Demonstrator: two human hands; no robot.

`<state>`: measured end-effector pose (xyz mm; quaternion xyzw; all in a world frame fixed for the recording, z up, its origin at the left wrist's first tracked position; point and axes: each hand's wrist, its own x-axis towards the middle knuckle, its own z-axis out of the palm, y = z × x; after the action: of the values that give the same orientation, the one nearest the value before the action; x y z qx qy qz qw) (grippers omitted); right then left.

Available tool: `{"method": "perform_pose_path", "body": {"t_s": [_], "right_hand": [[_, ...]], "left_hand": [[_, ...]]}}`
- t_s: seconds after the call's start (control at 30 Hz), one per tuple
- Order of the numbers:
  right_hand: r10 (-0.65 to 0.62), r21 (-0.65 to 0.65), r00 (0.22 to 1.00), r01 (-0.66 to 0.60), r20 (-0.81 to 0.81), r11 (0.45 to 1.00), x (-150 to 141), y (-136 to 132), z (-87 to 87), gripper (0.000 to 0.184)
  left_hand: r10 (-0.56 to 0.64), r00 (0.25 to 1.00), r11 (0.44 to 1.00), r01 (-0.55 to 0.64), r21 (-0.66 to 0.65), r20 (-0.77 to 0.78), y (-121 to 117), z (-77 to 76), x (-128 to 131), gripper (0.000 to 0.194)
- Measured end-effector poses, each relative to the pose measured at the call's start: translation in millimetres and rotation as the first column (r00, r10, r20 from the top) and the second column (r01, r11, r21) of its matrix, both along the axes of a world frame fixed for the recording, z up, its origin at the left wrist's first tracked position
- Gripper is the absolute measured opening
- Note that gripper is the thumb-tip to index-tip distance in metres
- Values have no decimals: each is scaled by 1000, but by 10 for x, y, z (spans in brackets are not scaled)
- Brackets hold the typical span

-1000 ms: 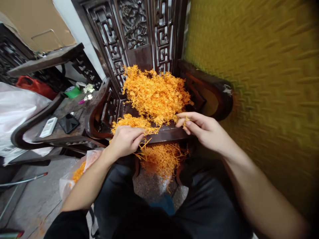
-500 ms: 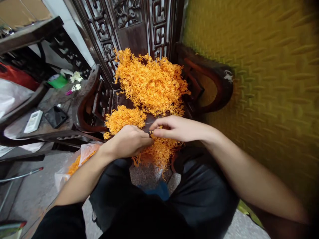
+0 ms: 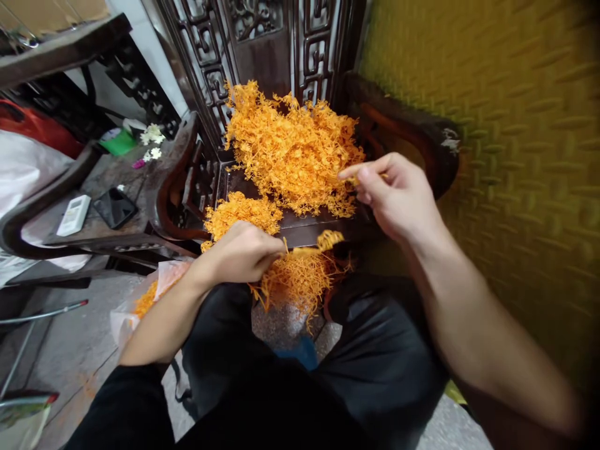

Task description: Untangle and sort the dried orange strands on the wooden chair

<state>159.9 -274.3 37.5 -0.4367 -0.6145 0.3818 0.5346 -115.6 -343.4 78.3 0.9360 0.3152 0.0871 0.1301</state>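
My left hand [image 3: 244, 253] is closed in a pinch, and a thin orange curly strand [image 3: 330, 240] sticks out from its fingertips to the right. My right hand [image 3: 398, 197] is raised beside the right edge of a big heap of orange curly strands [image 3: 295, 156], its thumb and fingers closed on a small orange strand, mostly hidden. A smaller orange heap [image 3: 244, 212] lies just beyond my left hand. Below the strand, a loose orange bunch [image 3: 300, 281] hangs over the front edge of the dark wooden chair seat [image 3: 304, 233].
A carved chair back [image 3: 262, 62] rises behind the heaps, with a curved armrest [image 3: 422, 137] at right. On the left, a side table [image 3: 122, 215] holds a phone [image 3: 115, 207], a white remote [image 3: 74, 215] and flowers. A plastic bag of orange strands [image 3: 149, 300] stands on the floor.
My hands were close together over the hanging bunch. My right hand has moved up and right to the big heap's edge; my left hand stays low, the strand now showing between them.
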Motion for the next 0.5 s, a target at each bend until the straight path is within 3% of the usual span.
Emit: {"method": "perform_pose_path", "body": {"t_s": [0.07, 0.17, 0.27, 0.33, 0.37, 0.43, 0.5], "right_hand": [[132, 1, 989, -133, 69, 991, 8, -178, 85, 34], [269, 110, 904, -320, 333, 941, -97, -449, 221, 33], [275, 194, 710, -503, 648, 842, -239, -545, 268, 41], [285, 167, 584, -599, 760, 783, -304, -515, 243, 32], [296, 156, 558, -623, 775, 767, -318, -487, 227, 24], [300, 186, 620, -596, 725, 781, -308, -432, 210, 23], [223, 261, 773, -447, 593, 856, -260, -398, 223, 27]], "left_hand": [[14, 1000, 1000, -14, 0, -14, 16, -27, -17, 23], [14, 999, 1000, -15, -3, -44, 37, -39, -9, 21], [15, 999, 1000, -15, -3, -44, 30, -34, 28, 22], [11, 999, 1000, -11, -1, -46, 20, -34, 50, 23], [9, 999, 1000, -9, -2, -52, 16, -37, 57, 23], [-2, 997, 1000, 1, -12, -75, 12, -46, 60, 22], [-12, 997, 1000, 10, -28, -81, 15, -52, 52, 20]]}}
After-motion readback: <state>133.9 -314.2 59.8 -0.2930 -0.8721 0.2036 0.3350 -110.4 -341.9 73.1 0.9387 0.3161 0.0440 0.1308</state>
